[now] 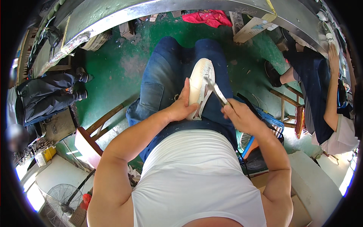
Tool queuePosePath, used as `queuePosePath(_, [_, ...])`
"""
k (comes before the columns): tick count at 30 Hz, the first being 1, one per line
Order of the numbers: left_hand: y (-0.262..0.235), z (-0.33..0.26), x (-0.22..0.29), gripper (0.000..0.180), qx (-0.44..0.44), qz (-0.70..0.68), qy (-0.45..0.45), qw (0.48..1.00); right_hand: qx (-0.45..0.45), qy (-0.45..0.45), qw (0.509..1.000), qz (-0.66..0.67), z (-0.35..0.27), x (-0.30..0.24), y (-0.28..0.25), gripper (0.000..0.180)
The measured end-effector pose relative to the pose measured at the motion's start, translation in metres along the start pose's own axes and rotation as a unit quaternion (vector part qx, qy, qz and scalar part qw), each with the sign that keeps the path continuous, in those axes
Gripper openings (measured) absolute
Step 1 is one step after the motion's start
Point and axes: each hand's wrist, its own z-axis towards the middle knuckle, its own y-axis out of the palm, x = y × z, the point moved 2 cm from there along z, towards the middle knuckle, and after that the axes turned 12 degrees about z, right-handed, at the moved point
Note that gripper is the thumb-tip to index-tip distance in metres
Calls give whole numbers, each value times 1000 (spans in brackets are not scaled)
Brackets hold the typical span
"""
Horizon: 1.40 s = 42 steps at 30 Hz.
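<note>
A cream shoe upper (196, 81), apparently stretched over a last, lies along my lap with its rounded toe pointing away from me. My left hand (182, 105) grips its near left side, thumb across the heel end and fingers along the side. In my right hand (239, 114) are metal pincers (216, 91), held by the handles. Their head touches or hovers just over the right edge of the shoe upper, where the material looks gathered and uneven; I cannot tell whether the jaws bite it. Blue jeans (153, 90) cover my legs beneath the shoe.
A metal-edged bench (151, 14) curves across the far side. Red cloth (208, 18) lies on the green floor (113, 56) beneath it. Co-workers sit at left (49, 90) and right (315, 87). A wooden chair (90, 140) is at my left, a fan (66, 204) behind it.
</note>
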Motion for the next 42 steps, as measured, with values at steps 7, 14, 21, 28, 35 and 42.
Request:
queuePosePath(7, [-15,0,8,139,-51,188,13,981,-12,1,980,-196,16,23,16,37])
queuePosePath(14, [-22,46,15,75,146,-4,-90,985,254,-192,906,-280,11,-35,-79,32])
queuePosePath(21, [-85,52,61,44,98,-168,9,981,497,-238,721,-420,79,-73,-281,42])
queuePosePath(28, [-286,29,249,40,202,-9,134,970,561,-121,740,-352,134,-55,-383,48])
queuePosePath(35, [-435,130,337,54,325,813,-66,479,575,-101,742,-330,127,-60,-374,49])
queuePosePath(42, [-537,197,279,58,383,842,-17,380,572,-103,747,-324,128,-65,-371,47])
